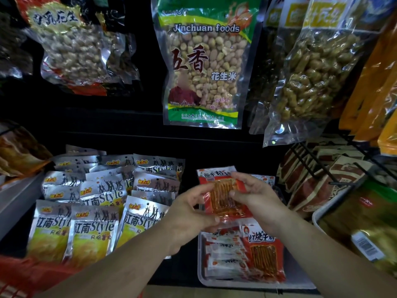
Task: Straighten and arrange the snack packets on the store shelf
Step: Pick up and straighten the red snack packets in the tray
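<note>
Head view. Both hands hold one red packet (pixel 223 196), just below centre toward 5 o'clock, raised above the shelf with its clear window facing the camera. The left hand (pixel 189 214) comes in from 7 o'clock; its fingers are curled round the packet's left edge and its thumb lies at the lower left corner. The right hand (pixel 255 194) comes in from 4 o'clock and pinches the packet's right side, thumb on the front and fingertips over the top right corner. How the fingers lie behind the packet cannot be seen.

Directly below the held packet, at 6 o'clock, a grey tray (pixel 257 284) holds more red packets (pixel 264 254), some overlapping and some with their white backs up.

At 8 o'clock lie silver packets (pixel 92 229) in loose overlapping rows, the front three leaning and the ones behind askew.

At 12 o'clock hangs a green peanut bag (pixel 204 67). At 10 o'clock hangs a red-topped nut bag (pixel 71 50). At 2 o'clock hangs a clear bag (pixel 311 72) of yellowish sticks, tilted, with orange bags (pixel 376 93) just beside it at 3 o'clock.

At 4 o'clock brown packets (pixel 318 181) stand behind a black wire rack (pixel 309 162), near a green bag (pixel 365 222).
</note>
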The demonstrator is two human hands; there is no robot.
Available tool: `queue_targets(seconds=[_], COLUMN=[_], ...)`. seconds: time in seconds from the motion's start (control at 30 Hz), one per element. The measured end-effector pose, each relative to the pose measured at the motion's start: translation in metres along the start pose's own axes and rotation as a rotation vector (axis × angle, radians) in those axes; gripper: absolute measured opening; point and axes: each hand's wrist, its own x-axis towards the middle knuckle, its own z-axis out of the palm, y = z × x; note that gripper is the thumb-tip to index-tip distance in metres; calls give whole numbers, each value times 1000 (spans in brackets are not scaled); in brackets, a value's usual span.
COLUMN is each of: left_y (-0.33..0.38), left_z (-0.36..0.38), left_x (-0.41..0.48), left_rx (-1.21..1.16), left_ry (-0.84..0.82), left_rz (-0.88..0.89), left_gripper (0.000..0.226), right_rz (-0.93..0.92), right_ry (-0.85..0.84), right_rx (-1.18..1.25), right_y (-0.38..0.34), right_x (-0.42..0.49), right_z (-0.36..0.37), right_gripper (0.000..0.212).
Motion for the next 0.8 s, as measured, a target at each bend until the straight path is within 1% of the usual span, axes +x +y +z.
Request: queue_targets(seconds=[0.03, 0.07, 0.13, 0.17, 0.2, 0.3, 0.37, 0.43, 0.5, 0.53, 0.57, 0.63, 0.7, 0.77, 0.8], left_y=[0, 0, 0, -1, -2, -2, -2, -1, -2, -3, -2, -2, -2, -3, -3], left_z=[1, 2, 1, 0, -1, -1, 1, 3, 7, 10, 12, 12, 10, 10, 10], left_x=[-1, 0, 3, 5, 5, 2, 1, 2, 5, 5, 4, 7, 7, 6, 6], left_rx=[14, 23, 19, 16, 21, 130, 208, 256, 211, 182, 152, 99, 71, 92, 106], left_ry=[-2, 25, 96, 115, 120, 88, 138, 204, 169, 137, 124, 149, 159, 135, 131], left_rz=[2, 11, 21, 20, 17, 7, 19, 63, 80, 77, 70, 43, 2, -36, -55], left_gripper=[78, 75, 70, 70, 70, 72, 68, 58, 48, 44, 40, 33, 31, 39, 43], right_rz=[12, 40, 96, 103, 95, 38, -13, -54, -98, -121, -162, -249, -275, -278, -259], right_ry=[-33, -103, -276, -318, -311, -144, -88, -71, -108, -151, -190, -253, -315, -359, -366], right_rx=[18, 20, -40, -90, -130, -217, -293, -366, -387, -417, -495, -733, -847, -812, -726], right_y=[-2, -4, -9, -10, -10, -5, -1, -1, -3, -5, -8, -10, -5, 1, 3], right_x=[0, -1, -6, -8, -9, -9, -6, -5, -7, -10, -12, -13, -12, -14, -17], right_z=[-2, -6, -12, -13, -12, -5, -1, 2, 5, 7, 9, 10, 10, 13, 14], right_gripper=[57, 61, 72, 78, 83, 89, 88, 83, 83, 86, 92, 106, 113, 112, 110])
